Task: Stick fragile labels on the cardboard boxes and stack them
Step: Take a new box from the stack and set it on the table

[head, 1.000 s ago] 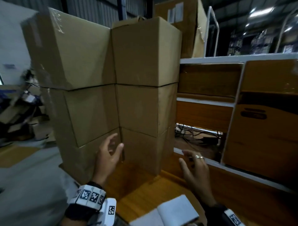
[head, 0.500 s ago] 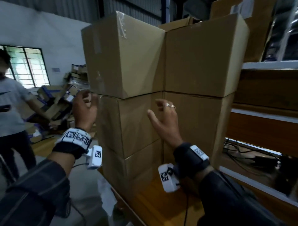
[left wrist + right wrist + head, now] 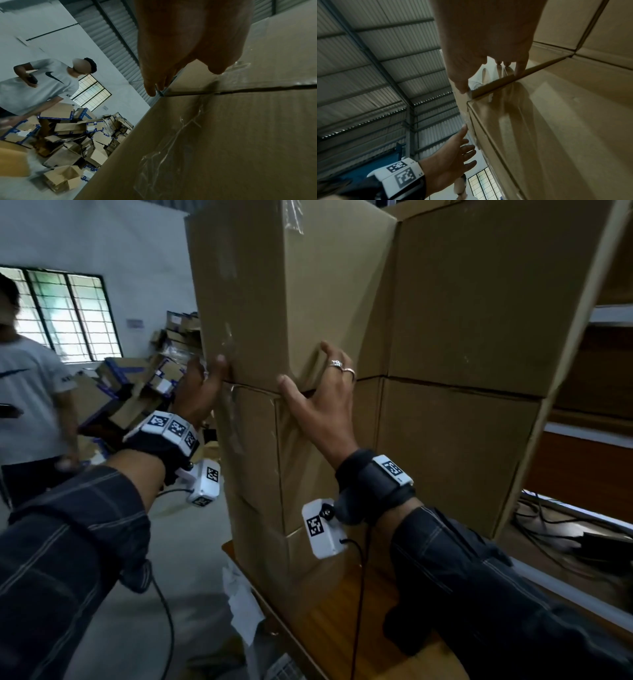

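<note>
left hand (image 3: 198, 392) spread flat on top box (image 3: 274, 285) side | right hand (image 3: 318, 402) fingers wide, tips at seam above middle box (image 3: 308, 457)

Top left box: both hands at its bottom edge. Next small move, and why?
Probably curl both grips under and lift: the right hand fingertips sit in the seam below the top left box, the left hand flanks its side, neither holding yet.

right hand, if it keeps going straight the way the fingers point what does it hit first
Almost nothing to travel: the right hand points up and forward at the top left box, fingertips already at that box's bottom edge, at the seam above the box below. It would meet that top box first.
</note>
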A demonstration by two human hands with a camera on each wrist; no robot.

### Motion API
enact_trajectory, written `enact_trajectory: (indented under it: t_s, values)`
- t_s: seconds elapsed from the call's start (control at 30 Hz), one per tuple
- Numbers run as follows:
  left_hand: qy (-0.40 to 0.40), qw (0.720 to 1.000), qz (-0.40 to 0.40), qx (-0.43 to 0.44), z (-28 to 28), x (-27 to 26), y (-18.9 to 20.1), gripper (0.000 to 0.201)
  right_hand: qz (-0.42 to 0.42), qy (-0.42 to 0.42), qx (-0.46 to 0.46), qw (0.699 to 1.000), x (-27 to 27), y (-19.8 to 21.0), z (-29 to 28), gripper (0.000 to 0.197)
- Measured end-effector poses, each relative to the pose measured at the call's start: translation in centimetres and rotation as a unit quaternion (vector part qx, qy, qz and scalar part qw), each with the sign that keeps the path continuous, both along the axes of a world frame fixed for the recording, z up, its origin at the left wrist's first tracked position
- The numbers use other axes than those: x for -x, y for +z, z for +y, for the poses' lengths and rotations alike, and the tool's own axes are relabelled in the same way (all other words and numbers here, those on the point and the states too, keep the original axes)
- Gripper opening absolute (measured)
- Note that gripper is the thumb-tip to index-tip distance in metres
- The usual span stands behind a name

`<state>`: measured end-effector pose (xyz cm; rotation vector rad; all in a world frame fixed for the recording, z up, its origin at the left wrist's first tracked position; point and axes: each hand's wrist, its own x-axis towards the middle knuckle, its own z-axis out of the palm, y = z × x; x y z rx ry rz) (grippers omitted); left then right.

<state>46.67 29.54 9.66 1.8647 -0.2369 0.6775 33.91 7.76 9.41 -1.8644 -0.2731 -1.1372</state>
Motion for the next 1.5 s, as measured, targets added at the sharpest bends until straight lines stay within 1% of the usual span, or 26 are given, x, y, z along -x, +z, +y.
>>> enact_trajectory:
  t_s: [0.13, 0.2, 0.33, 0.4, 0.47, 0.57, 0.67, 0.77, 0.83, 0.87, 0.9, 1.0, 1.13, 1.27, 1.37, 1.5]
  values:
    - [-0.014, 0.999, 0.006, 0.028, -0.4, -0.8, 0.3, 0.086, -0.008, -0.002, -0.001, 1.000, 0.0, -0.1, -0.5, 0.076]
    - [-0.016, 0.999, -0.003, 0.039, -0.6, -0.7, 0.3, 0.076, -0.006, -0.001, 0.001, 1.000, 0.2, -0.1, -0.6, 0.075]
    - [-0.021, 0.997, -0.038, 0.067, -1.1, -0.4, 0.2, 0.049, -0.011, -0.003, -0.002, 1.000, 0.8, 0.0, -0.6, 0.070]
    - [-0.025, 0.995, -0.052, 0.079, -1.2, 0.0, 0.2, 0.044, -0.025, -0.004, -0.001, 1.000, 1.2, 0.1, -0.6, 0.066]
    - [-0.019, 0.993, -0.061, 0.096, -1.0, 0.5, 0.1, 0.051, -0.035, -0.002, -0.004, 0.999, 1.6, 0.4, -0.7, 0.063]
    - [0.001, 0.990, -0.050, 0.134, 0.6, 1.1, 0.1, 0.066, -0.041, 0.009, -0.012, 0.999, 2.7, 1.0, -0.8, 0.058]
    - [-0.010, 0.989, -0.071, 0.131, 2.1, 2.2, -0.1, 0.077, -0.051, 0.021, -0.013, 0.998, 4.4, 1.5, -1.1, 0.055]
    - [-0.015, 0.985, -0.100, 0.138, 1.9, 5.7, 0.2, 0.069, -0.066, 0.041, -0.018, 0.997, 6.8, 1.8, -1.7, 0.054]
    - [-0.019, 0.980, -0.124, 0.151, 2.1, 8.1, 0.3, 0.077, -0.070, 0.058, -0.027, 0.995, 8.6, 1.9, -2.3, 0.054]
    - [-0.031, 0.978, -0.139, 0.153, 2.1, 9.5, 0.4, 0.078, -0.070, 0.064, -0.032, 0.995, 9.7, 1.9, -2.7, 0.054]
    - [-0.045, 0.976, -0.151, 0.151, 1.9, 11.0, 0.4, 0.076, -0.070, 0.067, -0.036, 0.995, 10.8, 1.9, -3.1, 0.056]
    - [-0.073, 0.971, -0.190, 0.127, 0.2, 16.2, 0.7, 0.065, -0.075, 0.079, -0.041, 0.993, 14.8, 1.6, -4.8, 0.065]
    - [-0.108, 0.964, -0.226, 0.085, -2.5, 22.6, -0.4, 0.068, -0.069, 0.076, -0.031, 0.994, 20.5, 0.4, -8.4, 0.073]
    - [-0.142, 0.964, -0.213, 0.074, -6.8, 29.2, -2.2, 0.064, -0.037, 0.057, -0.030, 0.997, 26.6, -1.2, -13.3, 0.077]
    - [-0.181, 0.963, -0.179, 0.087, -10.4, 33.4, -4.2, 0.071, -0.005, 0.031, -0.027, 0.999, 31.8, -2.8, -17.0, 0.081]
    - [-0.244, 0.959, -0.106, 0.096, -15.1, 37.6, -7.9, 0.077, 0.036, -0.010, -0.016, 0.999, 38.9, -5.8, -21.5, 0.085]
